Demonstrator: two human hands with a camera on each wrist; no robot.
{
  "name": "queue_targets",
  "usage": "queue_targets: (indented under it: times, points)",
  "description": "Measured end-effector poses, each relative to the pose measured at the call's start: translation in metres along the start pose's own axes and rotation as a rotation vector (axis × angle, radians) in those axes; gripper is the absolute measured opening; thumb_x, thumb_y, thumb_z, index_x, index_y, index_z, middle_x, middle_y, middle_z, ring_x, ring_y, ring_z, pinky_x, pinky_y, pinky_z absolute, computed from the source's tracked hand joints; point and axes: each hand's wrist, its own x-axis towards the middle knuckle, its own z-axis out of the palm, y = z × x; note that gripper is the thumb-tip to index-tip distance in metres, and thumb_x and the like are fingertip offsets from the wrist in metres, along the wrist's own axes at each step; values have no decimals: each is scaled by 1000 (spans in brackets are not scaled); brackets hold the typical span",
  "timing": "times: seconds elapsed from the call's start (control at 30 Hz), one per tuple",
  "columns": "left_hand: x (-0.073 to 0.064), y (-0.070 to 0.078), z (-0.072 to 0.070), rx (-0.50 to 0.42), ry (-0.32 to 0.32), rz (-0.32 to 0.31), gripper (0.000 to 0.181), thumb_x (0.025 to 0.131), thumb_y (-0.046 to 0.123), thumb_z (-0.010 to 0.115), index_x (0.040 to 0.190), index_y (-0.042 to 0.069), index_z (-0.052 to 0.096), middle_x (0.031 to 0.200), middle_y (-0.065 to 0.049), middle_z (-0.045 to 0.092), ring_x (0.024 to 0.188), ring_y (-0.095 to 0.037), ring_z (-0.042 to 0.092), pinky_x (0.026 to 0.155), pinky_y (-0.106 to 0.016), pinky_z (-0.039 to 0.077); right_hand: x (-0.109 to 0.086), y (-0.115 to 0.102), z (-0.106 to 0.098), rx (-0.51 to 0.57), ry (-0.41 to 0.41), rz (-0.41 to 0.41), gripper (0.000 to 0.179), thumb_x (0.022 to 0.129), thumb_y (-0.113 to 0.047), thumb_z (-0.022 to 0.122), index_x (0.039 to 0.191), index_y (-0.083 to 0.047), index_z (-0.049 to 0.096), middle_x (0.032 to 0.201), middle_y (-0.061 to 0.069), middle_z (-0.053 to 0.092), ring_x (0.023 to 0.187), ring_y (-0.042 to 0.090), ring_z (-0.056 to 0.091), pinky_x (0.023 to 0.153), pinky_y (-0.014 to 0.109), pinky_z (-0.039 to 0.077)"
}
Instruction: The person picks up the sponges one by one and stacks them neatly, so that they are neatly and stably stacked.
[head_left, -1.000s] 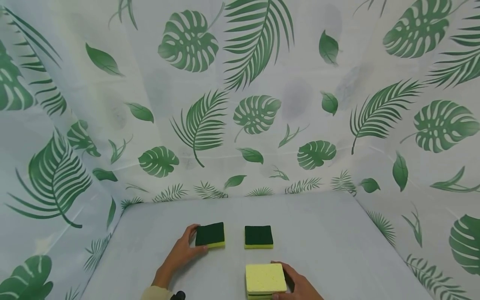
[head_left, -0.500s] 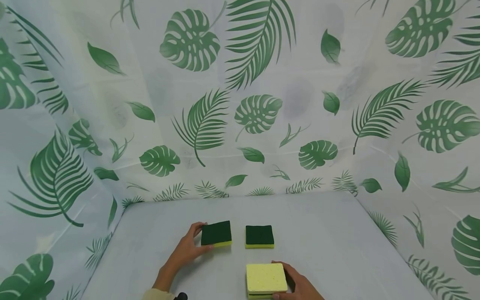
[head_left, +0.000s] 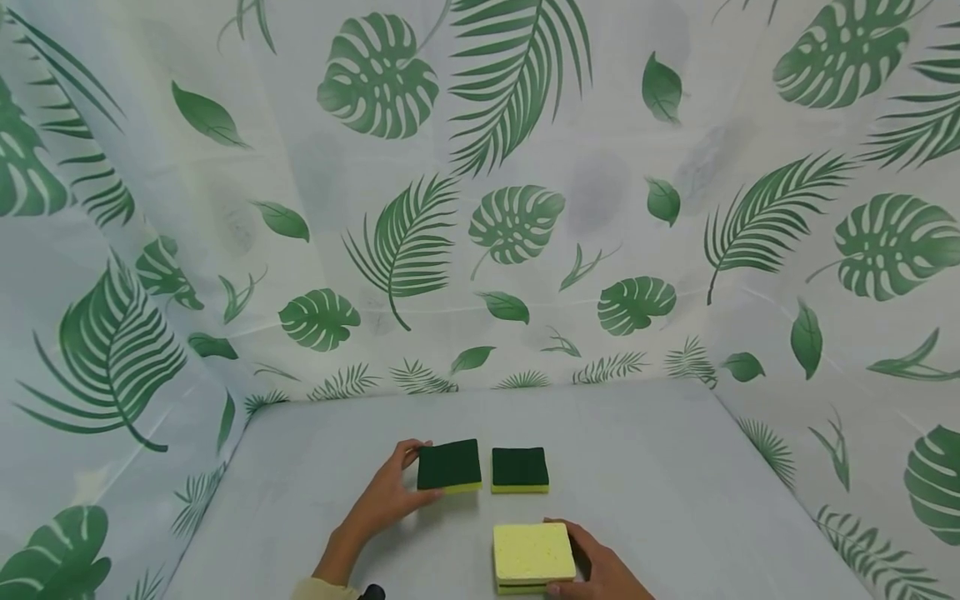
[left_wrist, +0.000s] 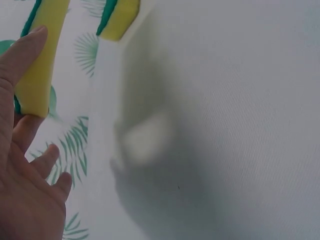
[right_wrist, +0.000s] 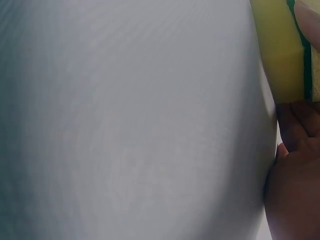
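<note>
My left hand [head_left: 386, 498] pinches a sponge [head_left: 450, 467] by its left end, dark green scouring side up and yellow side down. In the left wrist view the thumb lies along the edge of this sponge [left_wrist: 42, 75], and a shadow falls on the table below. Just to its right lies another green-topped sponge [head_left: 520, 468]. Nearer me, my right hand [head_left: 603, 573] grips the right side of a sponge stack [head_left: 532, 552] with a pale yellow face up. A green layer runs between its yellow parts in the right wrist view, where the lower sponge [right_wrist: 282, 55] sits against the table.
The table [head_left: 652, 467] has a pale grey-white cover. White curtains [head_left: 570, 233] with green leaf prints enclose it at the back and on both sides.
My left hand has moved right with its sponge, closing most of the gap to the other green-topped sponge. The right hand and its stack have stayed in place.
</note>
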Motion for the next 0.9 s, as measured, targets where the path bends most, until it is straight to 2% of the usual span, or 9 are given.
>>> queue_targets:
  times: [0.17, 0.37, 0.7, 0.9]
  points:
    - [0, 5, 6, 3, 1, 17, 86, 86, 37, 93, 151, 7, 45, 161, -15, 50, 150, -41, 44, 117, -73, 30, 0, -3, -1, 5, -1, 16, 92, 90, -42, 87, 161, -4, 43, 154, 14, 55, 142, 41, 46, 112, 75, 32]
    - [-3, 9, 11, 17, -8, 26, 85, 86, 41, 92, 150, 9, 46, 161, -13, 51, 149, -39, 46, 117, -72, 31, 0, -2, 0, 2, 5, 23, 92, 90, -41, 88, 160, -3, 43, 153, 15, 56, 141, 43, 47, 111, 75, 33]
    - [-6, 25, 20, 40, -5, 28, 87, 87, 52, 88, 153, 15, 46, 159, -11, 54, 149, -35, 46, 115, -72, 34, 0, -2, 1, -1, 16, 52, 93, 88, -42, 89, 160, -3, 44, 155, 16, 55, 144, 47, 46, 112, 79, 30]
    - [-8, 28, 25, 49, -19, 77, 82, 90, 48, 87, 152, 16, 45, 159, -13, 54, 148, -40, 47, 112, -73, 37, 0, 0, 0, 18, 10, 60, 94, 88, -42, 89, 160, -2, 44, 155, 16, 55, 144, 49, 45, 112, 79, 30]
